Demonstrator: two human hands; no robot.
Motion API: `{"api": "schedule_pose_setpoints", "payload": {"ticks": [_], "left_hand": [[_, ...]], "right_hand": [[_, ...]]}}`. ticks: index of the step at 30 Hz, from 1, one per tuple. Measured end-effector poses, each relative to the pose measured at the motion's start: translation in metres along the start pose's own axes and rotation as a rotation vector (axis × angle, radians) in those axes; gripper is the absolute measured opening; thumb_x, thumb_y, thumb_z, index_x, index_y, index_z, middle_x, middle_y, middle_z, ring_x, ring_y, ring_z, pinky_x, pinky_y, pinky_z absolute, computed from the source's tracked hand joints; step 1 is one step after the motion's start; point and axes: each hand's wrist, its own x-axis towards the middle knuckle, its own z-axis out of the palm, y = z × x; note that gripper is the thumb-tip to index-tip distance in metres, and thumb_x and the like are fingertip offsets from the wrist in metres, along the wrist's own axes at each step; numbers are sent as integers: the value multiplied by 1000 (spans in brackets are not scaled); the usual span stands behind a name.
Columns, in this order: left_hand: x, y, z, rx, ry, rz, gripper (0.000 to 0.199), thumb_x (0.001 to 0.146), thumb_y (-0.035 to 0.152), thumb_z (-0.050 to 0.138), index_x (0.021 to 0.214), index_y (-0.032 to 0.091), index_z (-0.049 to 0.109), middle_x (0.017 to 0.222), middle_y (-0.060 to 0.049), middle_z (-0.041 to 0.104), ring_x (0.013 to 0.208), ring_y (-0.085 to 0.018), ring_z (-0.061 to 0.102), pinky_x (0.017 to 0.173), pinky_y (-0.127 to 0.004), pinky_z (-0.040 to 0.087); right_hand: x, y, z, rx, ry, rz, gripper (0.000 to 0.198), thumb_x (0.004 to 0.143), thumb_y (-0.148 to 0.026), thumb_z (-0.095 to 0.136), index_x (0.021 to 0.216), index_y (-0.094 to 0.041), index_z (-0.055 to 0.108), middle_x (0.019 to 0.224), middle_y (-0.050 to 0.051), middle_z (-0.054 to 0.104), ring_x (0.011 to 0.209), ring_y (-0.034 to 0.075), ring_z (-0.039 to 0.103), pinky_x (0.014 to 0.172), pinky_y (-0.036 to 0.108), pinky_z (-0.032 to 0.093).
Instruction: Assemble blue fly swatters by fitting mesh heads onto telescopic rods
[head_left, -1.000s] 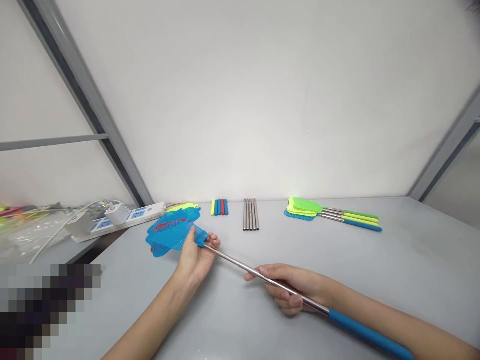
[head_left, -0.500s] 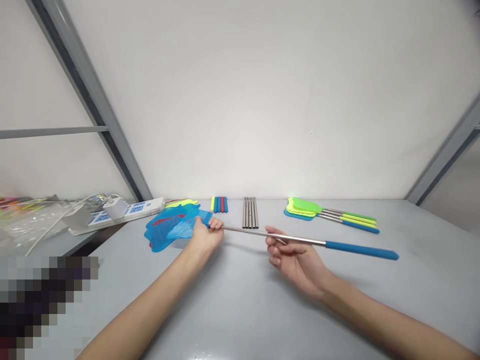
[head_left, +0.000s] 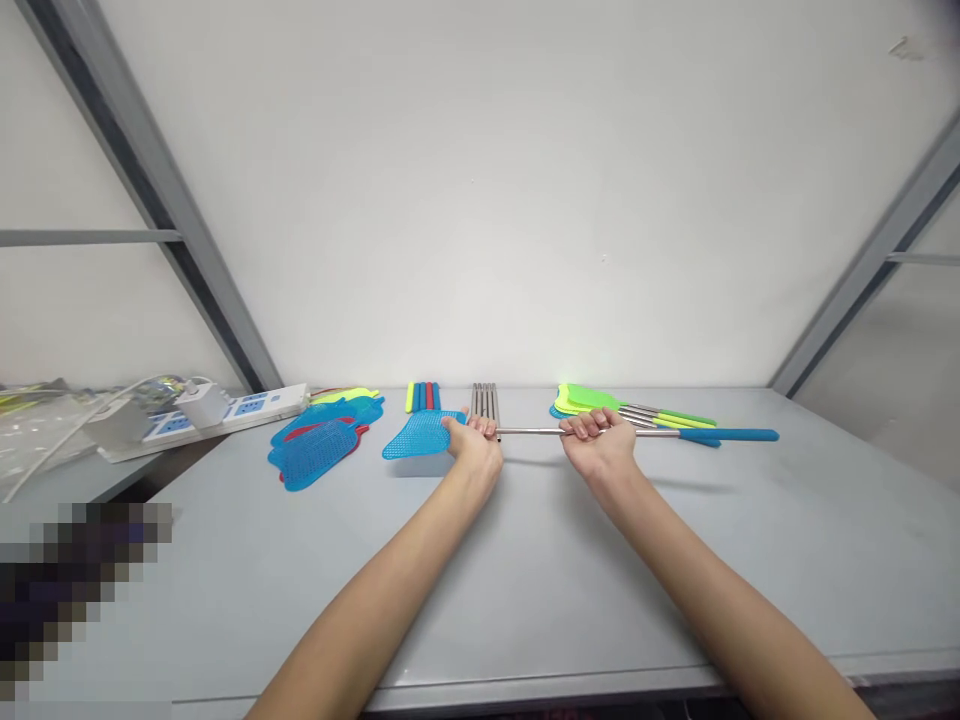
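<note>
A fly swatter (head_left: 529,431) with a blue mesh head, an extended metal rod and a blue grip is held level above the table. My left hand (head_left: 476,447) is closed round the neck, where the head meets the rod. Further along, my right hand (head_left: 600,440) has its fingers wrapped round the metal rod. The blue grip sticks out to the right, passing in front of several finished swatters (head_left: 600,398) in green, yellow and blue. Loose swatter heads (head_left: 319,455), mostly blue with some red and yellow, lie in a pile to the left.
Several coloured grips (head_left: 422,397) and a row of metal rods (head_left: 484,400) lie near the wall. A white power strip (head_left: 277,402) with plugs and a cable runs along the left. Plastic bags (head_left: 45,435) lie beyond it. Grey frame posts (head_left: 847,290) stand at both sides.
Both hands have moved further out over the table with the swatter. The left hand has carried the blue head clear of the pile, and the right hand's loose fingers have closed round the rod.
</note>
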Motion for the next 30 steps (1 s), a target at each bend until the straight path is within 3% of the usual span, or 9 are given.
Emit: {"api": "schedule_pose_setpoints", "payload": {"ticks": [3,5,11,30], "left_hand": [[-4,-4,-17,24,72,-16,30,87,37,34,82,12,49,57,5,41,40,-2,33,37,-15,29],[-6,-6,-22,43,98,-6,27,86,36,38,85,11,49,62,4,45,42,-2,36,38,-15,32],[-13,-8,-23,98,88,71,23,88,28,21,77,19,39,46,9,20,31,-4,21,33,-17,17],[-21,-18,-33,107,133,90,32,90,26,16,70,18,40,38,9,23,27,-5,22,34,-19,16]], "right_hand": [[-11,11,-11,5,6,-45,30,79,-18,20,51,-16,10,36,-6,13,33,7,14,40,23,20],[-15,17,-17,3,-2,-61,31,79,-21,23,52,-16,9,36,-7,12,33,8,14,41,23,20],[-13,27,-24,-2,0,-63,30,79,-20,21,53,-16,7,36,-6,11,33,9,13,41,25,20],[-24,41,-26,131,64,-40,35,80,-23,28,49,-17,12,34,-7,13,32,7,13,38,24,18]]}}
